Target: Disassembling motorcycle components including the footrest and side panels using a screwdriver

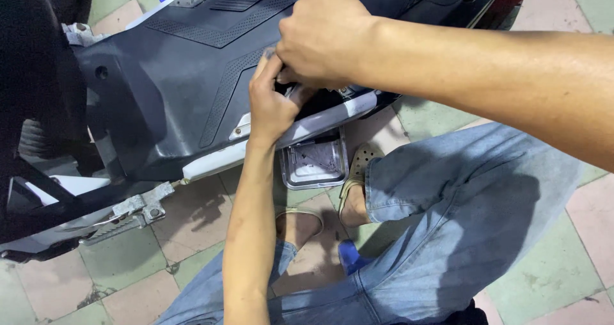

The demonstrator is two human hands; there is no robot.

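Observation:
A dark grey scooter floor panel (173, 88) with ribbed grip patches lies tilted across the upper left. Both hands meet at a dark opening along its right edge. My left hand (272, 107) reaches up from below, with its fingers pinched on the panel's edge by the opening. My right hand (320, 37) comes in from the right, curled into a fist with its fingertips down in the same opening. A small pale grey piece (295, 93) shows between the two hands. What the right fingers grip is hidden.
A shallow metal tray (314, 166) with small parts sits on the tiled floor under the panel's white trim (217, 162). A folded metal footrest (131, 215) juts out at lower left. My jeans-clad legs, sandalled feet and a blue object (352, 258) fill the lower middle.

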